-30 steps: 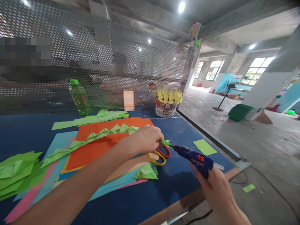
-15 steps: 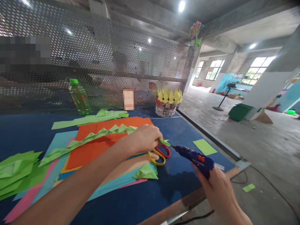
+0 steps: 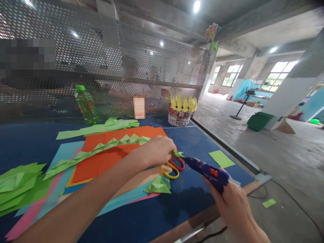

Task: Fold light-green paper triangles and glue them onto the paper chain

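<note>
My left hand is closed on the right end of a long green folded-paper strip, whose row of pointed folds stretches left over orange paper. My right hand is wrapped round a dark blue hot glue gun. Its nozzle touches or nearly touches the green paper tip sticking out of my left fingers; I cannot tell which. Scissors with one red and one yellow handle loop lie just below my left hand, blades hidden. A separate folded green paper piece rests on the near edge of the paper stack.
Coloured sheets lie stacked on the blue table, with green pieces at left. A drink bottle and a basket with a yellow paper crown stand at the back. A perforated screen rises behind.
The glue gun and my right hand have shifted slightly left, bringing the nozzle closer to the paper tip. My left hand still holds the strip in nearly the same place.
</note>
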`<state>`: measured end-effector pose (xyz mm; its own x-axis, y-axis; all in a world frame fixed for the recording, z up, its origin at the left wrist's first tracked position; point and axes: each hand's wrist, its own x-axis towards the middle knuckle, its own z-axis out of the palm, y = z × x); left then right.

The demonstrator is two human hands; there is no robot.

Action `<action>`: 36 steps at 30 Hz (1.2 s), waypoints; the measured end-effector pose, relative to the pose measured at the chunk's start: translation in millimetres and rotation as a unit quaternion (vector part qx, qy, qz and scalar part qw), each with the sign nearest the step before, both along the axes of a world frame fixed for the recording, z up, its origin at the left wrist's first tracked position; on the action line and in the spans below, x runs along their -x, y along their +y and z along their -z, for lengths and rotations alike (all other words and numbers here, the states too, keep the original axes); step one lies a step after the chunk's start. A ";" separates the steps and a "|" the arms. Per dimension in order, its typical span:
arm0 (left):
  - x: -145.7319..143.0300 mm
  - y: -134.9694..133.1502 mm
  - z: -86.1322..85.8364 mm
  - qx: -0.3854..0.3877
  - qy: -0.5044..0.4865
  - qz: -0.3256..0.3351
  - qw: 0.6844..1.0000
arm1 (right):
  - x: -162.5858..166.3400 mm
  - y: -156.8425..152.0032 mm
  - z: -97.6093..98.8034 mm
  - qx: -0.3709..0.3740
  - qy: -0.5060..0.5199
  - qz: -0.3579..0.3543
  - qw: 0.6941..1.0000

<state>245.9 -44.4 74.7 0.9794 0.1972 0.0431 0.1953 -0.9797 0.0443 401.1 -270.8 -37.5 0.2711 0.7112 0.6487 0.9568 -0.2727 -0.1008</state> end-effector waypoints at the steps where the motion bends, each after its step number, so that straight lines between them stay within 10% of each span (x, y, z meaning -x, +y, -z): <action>1: -0.4 -0.7 0.4 -0.003 0.002 -0.001 1.000 | 0.1 1.2 0.3 0.005 -0.004 0.002 1.000; 36: 0.3 2.6 0.2 -0.033 -0.001 -0.021 0.999 | -12.4 -9.4 3.8 0.039 -0.060 0.045 0.996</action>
